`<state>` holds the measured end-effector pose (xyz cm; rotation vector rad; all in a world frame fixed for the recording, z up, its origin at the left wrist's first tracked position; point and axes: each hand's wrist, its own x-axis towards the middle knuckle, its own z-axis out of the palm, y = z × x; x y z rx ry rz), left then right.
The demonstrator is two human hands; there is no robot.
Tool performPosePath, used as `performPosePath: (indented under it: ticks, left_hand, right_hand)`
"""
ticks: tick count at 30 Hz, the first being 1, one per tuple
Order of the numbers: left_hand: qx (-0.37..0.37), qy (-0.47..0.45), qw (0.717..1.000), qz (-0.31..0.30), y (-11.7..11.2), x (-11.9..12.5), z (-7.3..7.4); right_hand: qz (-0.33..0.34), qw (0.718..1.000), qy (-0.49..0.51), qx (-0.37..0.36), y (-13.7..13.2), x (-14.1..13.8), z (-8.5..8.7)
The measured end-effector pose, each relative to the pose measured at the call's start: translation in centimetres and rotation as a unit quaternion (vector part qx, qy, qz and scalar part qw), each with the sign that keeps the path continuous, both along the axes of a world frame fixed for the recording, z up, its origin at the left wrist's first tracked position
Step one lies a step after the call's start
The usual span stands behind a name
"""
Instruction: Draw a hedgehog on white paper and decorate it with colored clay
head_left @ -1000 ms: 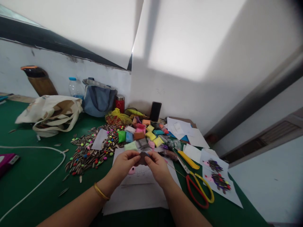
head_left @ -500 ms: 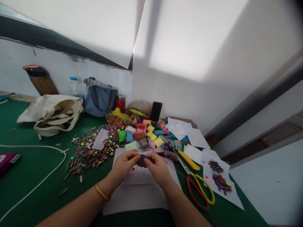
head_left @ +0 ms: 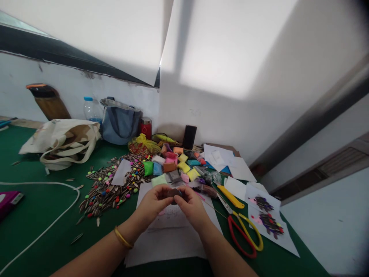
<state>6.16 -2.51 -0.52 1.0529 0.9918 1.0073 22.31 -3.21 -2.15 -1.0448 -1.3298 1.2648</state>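
Observation:
Between both hands is a small flattened lump of dark brown modelling clay point(head_left: 173, 192). My left hand point(head_left: 153, 202) pinches its left edge with thumb and fingers. The thumb and fingers of my right hand point(head_left: 191, 205) close on its right side. Both hands are above a sheet of white paper point(head_left: 170, 246) bearing faint writing and a pink shape, partly covered by my fingers. Just beyond the hands lie soft packets of coloured clay point(head_left: 174, 176), in several colours.
Sunflower seeds with coloured beads point(head_left: 106, 192) are heaped at left. On the right lie red-and-yellow scissors point(head_left: 242, 234), a yellow box cutter point(head_left: 231, 196) and a sheet with two seed-covered animal figures point(head_left: 268, 219). Behind stand a phone point(head_left: 190, 137), a blue bag point(head_left: 121, 123) and a red flask point(head_left: 146, 128).
My thumbs have shifted on the brown clay, which now shows more of its face between them. The hands stay together over the paper; the view has tilted slightly.

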Motion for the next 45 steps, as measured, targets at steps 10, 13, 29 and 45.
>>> performPosePath:
  ticks: [10,13,29,45]
  left_hand:
    - [0.009,0.042,0.999,0.011,0.1,-0.4,-0.2]
    - [0.024,0.021,0.999,0.024,0.1,-0.4,-0.3]
    - [0.030,0.055,0.997,-0.050,-0.3,-0.2,0.3]
    - [0.009,0.072,0.997,-0.041,-0.5,-0.2,0.8]
  right_hand:
    - [0.033,0.998,0.044,-0.038,-0.3,-0.2,1.0]
    - [0.023,0.999,0.039,-0.025,-0.4,-0.3,1.0]
    - [-0.041,0.998,-0.016,0.033,0.0,0.2,0.1]
    - [-0.017,1.000,-0.004,0.019,-0.2,-0.2,0.4]
